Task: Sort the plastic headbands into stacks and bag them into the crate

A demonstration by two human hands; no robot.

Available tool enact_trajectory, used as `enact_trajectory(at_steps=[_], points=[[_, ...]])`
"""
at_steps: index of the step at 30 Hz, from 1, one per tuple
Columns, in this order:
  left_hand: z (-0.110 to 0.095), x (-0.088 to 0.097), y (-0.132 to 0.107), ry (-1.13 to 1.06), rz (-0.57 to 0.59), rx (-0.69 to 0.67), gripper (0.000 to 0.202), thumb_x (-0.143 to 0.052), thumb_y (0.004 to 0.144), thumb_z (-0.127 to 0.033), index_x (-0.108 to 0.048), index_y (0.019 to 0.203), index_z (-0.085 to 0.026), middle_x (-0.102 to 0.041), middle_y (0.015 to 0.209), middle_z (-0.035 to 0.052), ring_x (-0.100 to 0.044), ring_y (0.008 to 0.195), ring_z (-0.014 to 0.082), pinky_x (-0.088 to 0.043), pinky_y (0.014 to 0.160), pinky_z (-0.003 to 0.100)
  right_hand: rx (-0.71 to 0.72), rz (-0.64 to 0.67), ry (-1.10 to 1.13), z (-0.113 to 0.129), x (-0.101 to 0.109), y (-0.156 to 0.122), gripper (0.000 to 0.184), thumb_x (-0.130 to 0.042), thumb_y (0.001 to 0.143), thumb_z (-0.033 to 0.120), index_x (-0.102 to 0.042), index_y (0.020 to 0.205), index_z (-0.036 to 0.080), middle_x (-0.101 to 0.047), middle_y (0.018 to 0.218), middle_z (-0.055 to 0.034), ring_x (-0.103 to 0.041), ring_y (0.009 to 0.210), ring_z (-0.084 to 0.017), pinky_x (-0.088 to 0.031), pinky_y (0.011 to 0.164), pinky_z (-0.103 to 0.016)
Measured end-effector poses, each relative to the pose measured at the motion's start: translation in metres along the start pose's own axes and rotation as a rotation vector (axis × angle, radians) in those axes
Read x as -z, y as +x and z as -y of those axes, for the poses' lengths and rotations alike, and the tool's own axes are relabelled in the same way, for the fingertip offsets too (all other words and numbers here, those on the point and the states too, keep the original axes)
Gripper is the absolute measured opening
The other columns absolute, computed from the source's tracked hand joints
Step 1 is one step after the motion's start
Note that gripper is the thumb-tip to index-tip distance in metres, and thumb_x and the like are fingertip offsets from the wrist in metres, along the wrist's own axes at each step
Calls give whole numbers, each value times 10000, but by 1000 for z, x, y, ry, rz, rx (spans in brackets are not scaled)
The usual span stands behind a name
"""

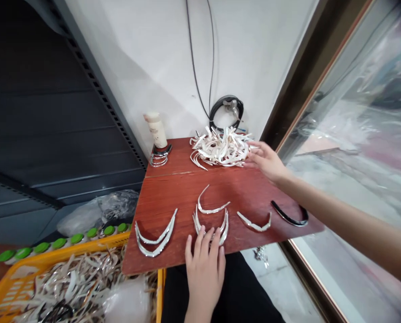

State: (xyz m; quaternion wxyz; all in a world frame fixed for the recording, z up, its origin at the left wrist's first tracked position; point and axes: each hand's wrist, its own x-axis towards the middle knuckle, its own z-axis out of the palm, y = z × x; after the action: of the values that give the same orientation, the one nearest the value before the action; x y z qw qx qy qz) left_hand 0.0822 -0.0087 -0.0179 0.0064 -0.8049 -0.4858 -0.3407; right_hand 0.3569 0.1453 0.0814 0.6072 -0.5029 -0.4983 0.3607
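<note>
My left hand [204, 264] lies flat with fingers stretched on the near edge of the red wooden board [173, 193], its fingertips on a small stack of curved white bands [209, 226]. My right hand [266, 160] reaches far across, fingers spread, touching the right side of a loose heap of white bands [220, 150] at the back. Laid out in a row on the board are a stack of bands at the left [156, 233], a single band [211, 204], another white band [255, 223] and a black band [290, 215].
A white bottle [157, 130] stands on metal rings at the back left. An orange crate [68, 278] of more bands sits low on the left beside green caps [62, 240]. A coiled black cable [226, 110] hangs on the wall. A glass pane lies to the right.
</note>
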Motion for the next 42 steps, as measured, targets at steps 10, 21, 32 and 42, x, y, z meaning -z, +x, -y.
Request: enact_trajectory(at_steps=[10,21,32,42], points=[[-33,-2,10,-92,-30,-74,340,-528,958,-273,-605,1289,-273,-592,1401,14,-452,1380,228,-65,1238,518,-79,412,-941,1,63,-102,264,-566,896,379,-707,1097,280,-744,930,-32,-693,884,-244,-518,826,-365],[-82,-69,40,41,141,-231,422,-411,999,-277,-521,1380,-132,-520,1470,31,-466,1374,182,-409,1146,396,-148,1009,-959,14,51,-67,201,-633,812,223,-757,969,210,-755,907,-31,-685,810,-190,-491,746,-281],[-79,-62,37,105,256,-308,464,-393,1001,-386,-455,1442,-256,-458,1523,15,-397,1417,196,-403,1138,515,74,301,-1269,-27,-66,69,268,-570,919,376,-754,953,184,-743,984,-116,-673,978,-277,-479,846,-338],[-79,-64,35,64,242,-289,446,-375,1008,-362,-470,1428,-245,-480,1508,27,-391,1413,189,-392,1142,510,93,224,-1157,-30,-37,70,433,-578,888,236,-600,1314,160,-721,979,-65,-659,893,-192,-473,835,-278]])
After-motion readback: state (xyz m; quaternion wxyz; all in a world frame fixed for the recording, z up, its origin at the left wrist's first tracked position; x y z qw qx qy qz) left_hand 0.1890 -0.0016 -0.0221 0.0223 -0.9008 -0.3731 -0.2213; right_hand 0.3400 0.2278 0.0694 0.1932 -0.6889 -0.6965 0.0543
